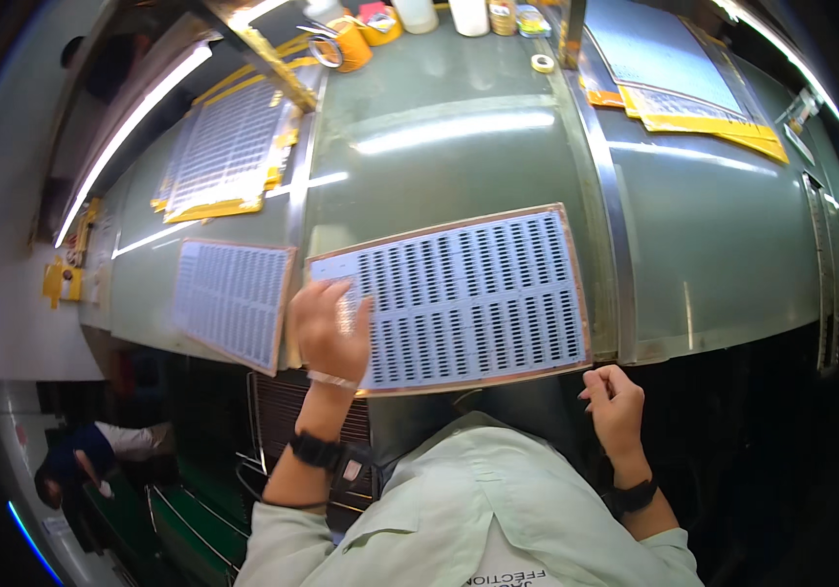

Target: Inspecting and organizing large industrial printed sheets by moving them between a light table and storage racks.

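A flat panel with a copper-coloured border (468,298) lies tilted on the green tabletop in front of me. Rows of small dark slots cover its pale face. My left hand (330,328) is over the panel's left end, thumb and fingers apart, slightly blurred; whether the fingertips touch the surface I cannot tell. Just off the lower right corner, my right hand (615,406) is held with its fingers curled in, and nothing shows in them. A second slotted panel (234,298) lies to the left of the first, close to the table's front edge.
Yellow-edged sheets (224,157) lie at the far left, and more stacked sheets (674,68) at the far right. An orange cup (349,47), bottles and a tape roll (542,64) stand along the back. Metal strips (596,166) divide the tabletop. Another person (97,460) is at lower left.
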Action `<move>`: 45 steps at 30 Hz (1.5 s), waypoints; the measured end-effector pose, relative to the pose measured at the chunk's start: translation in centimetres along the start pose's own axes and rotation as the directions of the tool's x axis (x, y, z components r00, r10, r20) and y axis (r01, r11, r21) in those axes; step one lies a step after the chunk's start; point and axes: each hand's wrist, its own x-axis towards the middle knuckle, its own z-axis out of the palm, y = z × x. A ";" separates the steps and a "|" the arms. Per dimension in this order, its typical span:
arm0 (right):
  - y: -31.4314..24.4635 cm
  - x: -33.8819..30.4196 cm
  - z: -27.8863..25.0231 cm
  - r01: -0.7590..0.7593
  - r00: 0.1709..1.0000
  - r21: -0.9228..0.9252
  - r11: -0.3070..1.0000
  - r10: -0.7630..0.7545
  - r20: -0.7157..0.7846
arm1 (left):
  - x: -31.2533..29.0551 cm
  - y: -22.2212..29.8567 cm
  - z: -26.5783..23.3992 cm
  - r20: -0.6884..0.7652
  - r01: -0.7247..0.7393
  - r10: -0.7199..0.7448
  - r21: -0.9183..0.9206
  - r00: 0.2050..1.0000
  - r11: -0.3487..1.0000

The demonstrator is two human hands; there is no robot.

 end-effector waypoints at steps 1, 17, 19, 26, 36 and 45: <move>0.9 0.3 0.3 -0.119 0.990 0.191 0.974 0.103 0.094 | -2.8 -2.3 -1.9 -0.019 0.172 -0.171 0.050 0.985 0.984; 4.3 -0.3 4.5 -0.009 0.992 0.402 0.916 0.058 -0.108 | -15.1 -6.2 -2.5 0.638 0.793 -0.632 -0.607 0.439 -0.062; 4.3 -0.4 4.3 -0.016 0.995 0.404 0.914 0.054 -0.081 | -15.7 -6.5 -1.9 0.607 0.755 -0.651 -0.651 0.456 -0.078; 1.4 -0.2 0.1 -0.360 0.896 0.611 0.705 0.078 0.438 | -15.5 -7.9 -1.5 0.666 0.752 -0.572 -0.647 0.478 -0.124; -3.1 0.9 -1.2 -0.227 0.777 0.488 0.843 -0.145 0.613 | -16.5 -9.6 -1.5 0.665 0.713 -0.594 -0.670 0.453 -0.207; -17.4 6.5 -4.5 0.052 0.712 0.768 0.638 -0.563 0.419 | -3.4 -9.7 -14.1 0.062 0.109 -0.535 -0.992 0.842 0.057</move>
